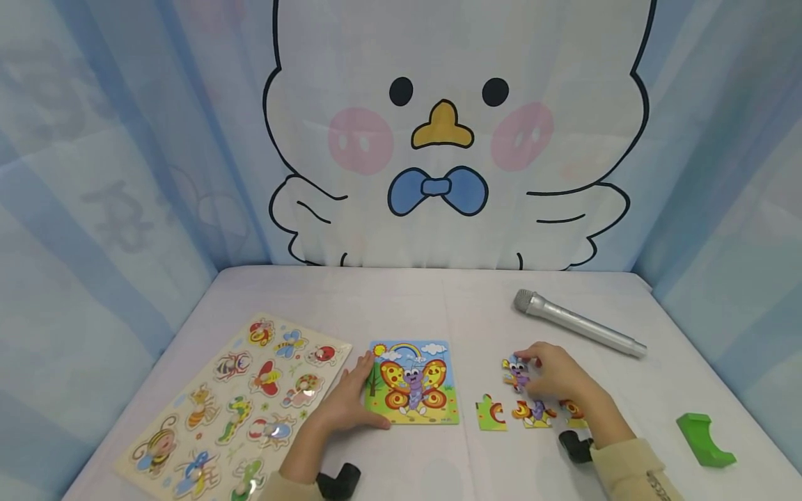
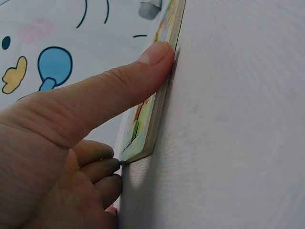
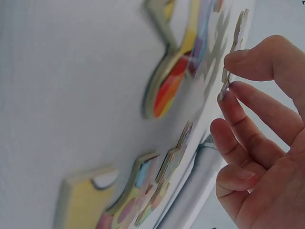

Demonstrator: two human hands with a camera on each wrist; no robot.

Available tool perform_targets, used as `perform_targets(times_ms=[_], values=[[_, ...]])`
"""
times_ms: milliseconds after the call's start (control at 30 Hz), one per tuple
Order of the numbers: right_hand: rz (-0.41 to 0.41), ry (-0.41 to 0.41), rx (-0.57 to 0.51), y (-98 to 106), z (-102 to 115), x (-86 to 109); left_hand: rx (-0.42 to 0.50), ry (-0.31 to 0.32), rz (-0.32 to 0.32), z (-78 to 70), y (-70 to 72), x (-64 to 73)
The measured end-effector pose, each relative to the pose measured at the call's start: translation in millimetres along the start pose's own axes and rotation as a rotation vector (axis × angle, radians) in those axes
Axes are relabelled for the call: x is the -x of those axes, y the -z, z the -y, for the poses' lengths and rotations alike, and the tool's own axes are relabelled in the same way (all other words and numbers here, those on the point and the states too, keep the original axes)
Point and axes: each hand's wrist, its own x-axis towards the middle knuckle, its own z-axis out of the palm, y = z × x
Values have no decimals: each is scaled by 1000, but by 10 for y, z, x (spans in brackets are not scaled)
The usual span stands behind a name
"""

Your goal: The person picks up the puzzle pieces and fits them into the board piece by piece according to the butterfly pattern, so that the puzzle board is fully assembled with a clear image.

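Observation:
My left hand (image 1: 343,402) rests at the left side of a square butterfly puzzle board (image 1: 443,390), fingers along its left edge. In the left wrist view, the straight thumb (image 2: 128,81) presses against the board's lower edge. To the right, my right hand (image 1: 557,376) pinches a puzzle piece (image 1: 516,376) with purple and blue print. The right wrist view shows this piece (image 3: 234,43) edge-on between thumb and fingertips, raised off the table. Just below that hand lie a green-and-yellow corner piece (image 1: 490,415), a butterfly-body piece (image 1: 536,415) and another piece (image 1: 573,413), partly covered by the wrist.
A large board of insect pictures (image 1: 213,410) lies at the left, reaching under the left forearm. Behind the right hand is a silver toy microphone (image 1: 583,323). A green curved block (image 1: 705,440) sits at the far right. A printed curtain (image 1: 438,236) hangs behind the table.

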Motion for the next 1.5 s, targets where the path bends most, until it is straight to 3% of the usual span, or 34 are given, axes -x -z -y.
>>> perform_targets(times_ms=[467,933,1267,1500], values=[[-24,153,-41,-61,304,-62,6,-1,0,25,5,11],[39,245,-81,-276,892,-296,9,6,10,38,12,2],[94,280,-84,-501,1164,-424,16,3,15,21,18,-9],[128,255,-41,-586,1270,-480,30,-6,23,20,21,-6]])
